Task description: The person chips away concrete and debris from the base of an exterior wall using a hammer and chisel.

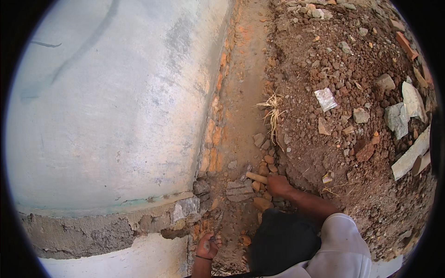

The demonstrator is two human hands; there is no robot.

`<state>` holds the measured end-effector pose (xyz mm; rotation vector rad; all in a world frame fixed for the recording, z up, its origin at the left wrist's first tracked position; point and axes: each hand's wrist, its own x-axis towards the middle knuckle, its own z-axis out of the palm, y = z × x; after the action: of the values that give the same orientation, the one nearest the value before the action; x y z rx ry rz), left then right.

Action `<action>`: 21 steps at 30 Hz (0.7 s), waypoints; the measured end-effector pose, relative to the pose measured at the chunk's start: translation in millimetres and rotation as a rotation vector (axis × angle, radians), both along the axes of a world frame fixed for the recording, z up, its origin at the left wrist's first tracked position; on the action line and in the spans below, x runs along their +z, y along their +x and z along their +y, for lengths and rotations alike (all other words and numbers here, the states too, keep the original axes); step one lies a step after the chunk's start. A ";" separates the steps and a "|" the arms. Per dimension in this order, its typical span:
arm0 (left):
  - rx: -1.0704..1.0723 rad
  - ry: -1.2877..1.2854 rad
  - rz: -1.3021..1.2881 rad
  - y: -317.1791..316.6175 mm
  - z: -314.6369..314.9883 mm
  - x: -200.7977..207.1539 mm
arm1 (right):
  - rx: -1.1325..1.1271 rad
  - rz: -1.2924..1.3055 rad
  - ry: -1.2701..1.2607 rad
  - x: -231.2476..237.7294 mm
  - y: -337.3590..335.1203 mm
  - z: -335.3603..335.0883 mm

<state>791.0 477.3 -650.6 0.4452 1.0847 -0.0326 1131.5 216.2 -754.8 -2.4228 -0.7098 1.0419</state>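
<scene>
My right hand (279, 186) is closed around a pale wooden handle (256, 177), which sticks out to the left of my fist. Whatever tool it belongs to does not show clearly. Under and beside that hand lie several brownish stones (263, 204). A flat grey stone slab (239, 190) rests just left of them in the trench. Lower down, by the broken corner of the wall, my left hand (208, 246) has its fingers curled. A small greyish thing shows among them, too unclear to name. A dark band circles the left wrist.
A whitish plastered wall (116, 116) rises on the left, above a crumbling ledge (92, 236). Beside it runs a narrow dirt trench (243, 88) with exposed orange brick along the wall foot. Loose soil (333, 153), dry grass (273, 111) and broken slabs (412, 155) lie to the right.
</scene>
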 end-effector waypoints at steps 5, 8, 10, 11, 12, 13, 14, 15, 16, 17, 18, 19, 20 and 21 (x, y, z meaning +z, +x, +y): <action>-0.587 0.391 0.326 27.4 -12.9 42.2 | 0.042 0.141 -0.035 3.7 4.3 -7.1; -0.929 0.604 0.376 25.4 2.4 53.0 | -0.028 0.355 0.154 8.9 -4.7 -12.6; -1.091 0.786 0.367 26.3 10.6 55.2 | -0.089 0.444 0.313 33.6 -7.3 -17.7; -1.126 0.880 0.354 24.7 20.9 43.9 | -0.077 0.409 0.321 48.1 -8.9 -15.6; -1.183 0.942 0.354 14.6 27.5 38.2 | -0.125 0.418 0.336 45.3 -17.5 -11.5; -1.246 1.079 0.314 8.9 33.7 28.0 | -0.193 0.411 0.344 41.4 -23.8 -10.2; -1.230 1.070 0.350 7.3 30.5 33.0 | -0.223 0.476 0.318 40.8 -27.9 -6.0; -1.208 1.080 0.380 8.4 31.7 39.4 | -0.250 0.527 0.303 40.2 -25.1 2.6; -1.182 1.072 0.407 -0.1 32.2 47.2 | -0.216 0.540 0.300 40.5 -24.7 6.6; -1.119 0.991 0.454 -10.7 30.9 54.2 | -0.317 0.684 0.389 40.0 -25.1 9.0; -1.047 0.903 0.488 -19.8 28.0 56.9 | -0.417 0.823 0.462 46.0 -24.3 14.1; -1.013 0.888 0.499 -26.7 29.2 61.1 | -0.526 0.894 0.551 56.3 -18.6 17.8; -1.114 0.966 0.504 -33.7 29.8 72.7 | -0.639 0.969 0.632 76.1 -13.3 20.9; -1.221 1.051 0.497 -36.1 32.6 84.2 | -0.745 0.945 0.712 90.6 -6.0 24.3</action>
<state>754.9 509.9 -566.3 2.0890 1.0883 -0.7007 1125.6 240.5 -664.2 -1.1741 0.1553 1.1456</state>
